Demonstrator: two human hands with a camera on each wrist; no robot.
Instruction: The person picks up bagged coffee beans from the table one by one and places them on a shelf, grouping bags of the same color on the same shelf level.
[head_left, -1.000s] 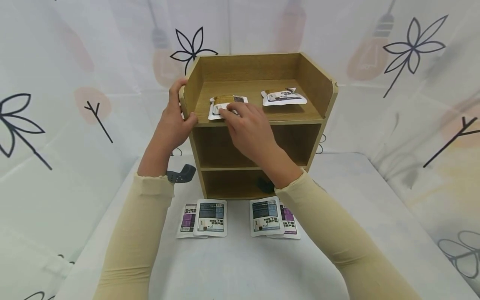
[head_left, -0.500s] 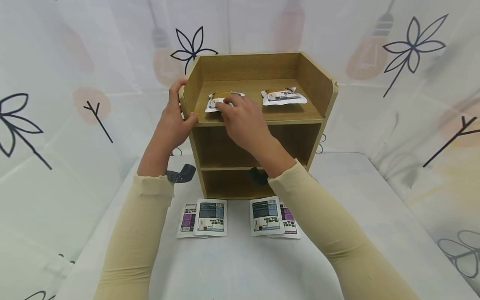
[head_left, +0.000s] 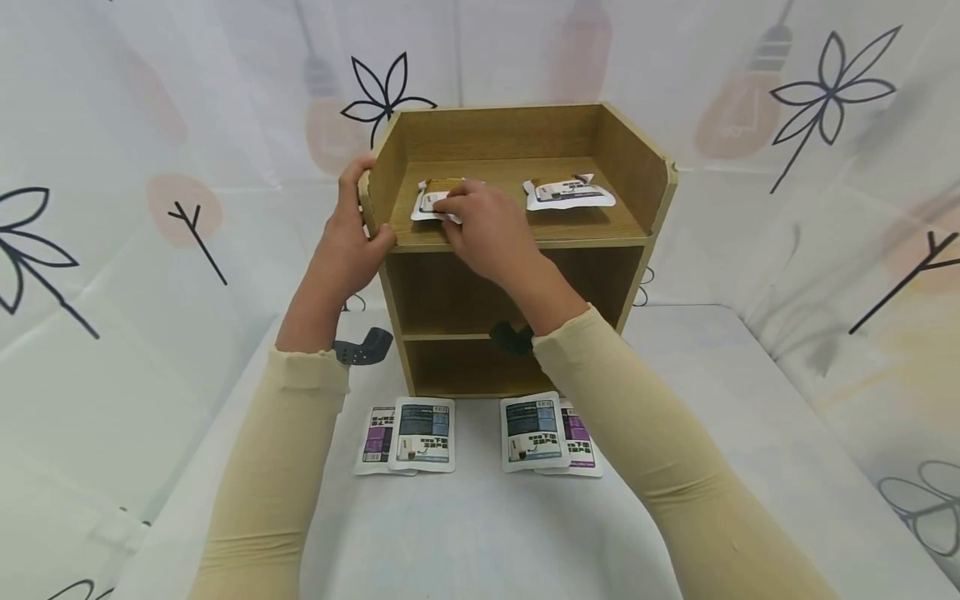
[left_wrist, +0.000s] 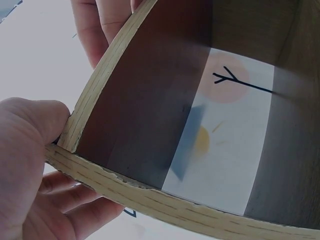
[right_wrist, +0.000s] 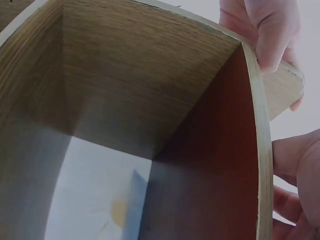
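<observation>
A small wooden shelf unit (head_left: pixel 517 245) stands at the table's back, its top tray walled on the back and sides. My left hand (head_left: pixel 348 242) grips the tray's left side panel, thumb at the front corner. Over the tray's left half, my right hand (head_left: pixel 491 229) pinches the right part of a white pouch with brown and dark print (head_left: pixel 427 203); its fingers hide that side of the pouch. A matching pouch (head_left: pixel 570 194) lies on the tray's right half. In the left wrist view, a thumb (left_wrist: pixel 35 117) presses against the wooden edge (left_wrist: pixel 120 182).
Two pairs of overlapping pouches lie before the unit: a blue-printed one (head_left: pixel 422 435) over a purple one (head_left: pixel 373 446) at left, and blue (head_left: pixel 534 433) over purple (head_left: pixel 579 442) at right. Two lower compartments (head_left: pixel 442 292) face forward. Dark wrist devices (head_left: pixel 363 347) hang below the forearms.
The left pouch has shifted slightly back and left on the tray with my right hand, mostly in the first half second. My left hand keeps its grip on the side panel.
</observation>
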